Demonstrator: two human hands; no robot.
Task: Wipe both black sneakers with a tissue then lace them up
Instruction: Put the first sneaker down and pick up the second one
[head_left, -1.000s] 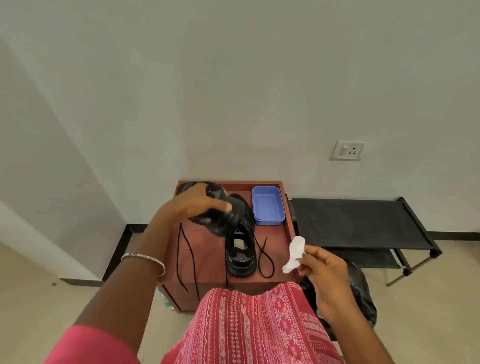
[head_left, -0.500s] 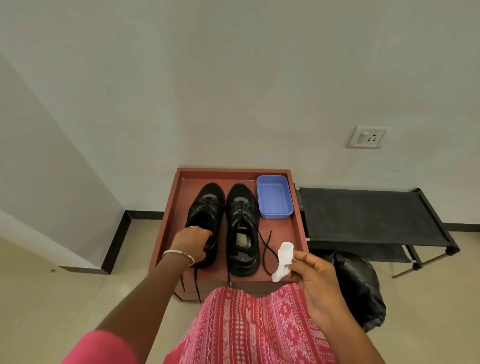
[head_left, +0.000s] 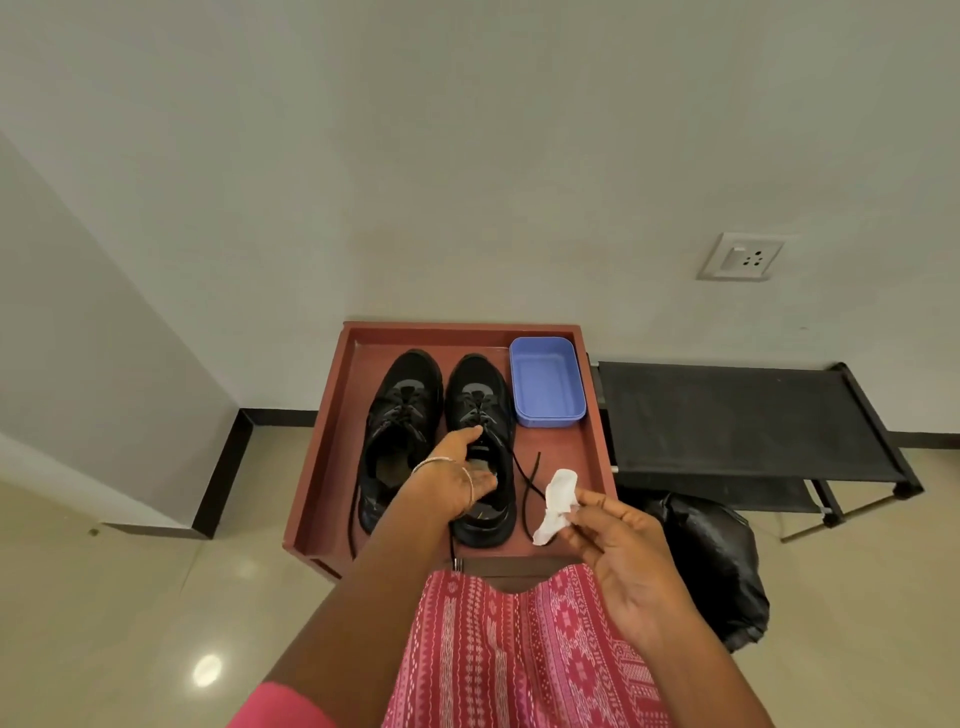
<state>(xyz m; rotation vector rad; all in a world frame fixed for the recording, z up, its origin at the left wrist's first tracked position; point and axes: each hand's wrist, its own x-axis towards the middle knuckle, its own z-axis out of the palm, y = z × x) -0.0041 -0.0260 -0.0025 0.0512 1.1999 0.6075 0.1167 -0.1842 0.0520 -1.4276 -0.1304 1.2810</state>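
Near the table's (head_left: 319, 457) near right corner, the tissue (head_left: 558, 499) is pinched by the fingers of the right hand (head_left: 623, 561), kept ready for wiping. The left hand (head_left: 457, 475) is stretched over the right sneaker's (head_left: 485, 405) opening, fingers loosely extended, apparently to lift it; contact cannot be confirmed. The left sneaker (head_left: 400, 410) stands just beside it. A loose lace (head_left: 527, 488) lies in the tissue's path. A blue tub (head_left: 545, 382) occupies the far right corner.

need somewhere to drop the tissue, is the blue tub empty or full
Empty. The blue tub stands open, lidless, on the red tray, and its bare floor shows with nothing inside.
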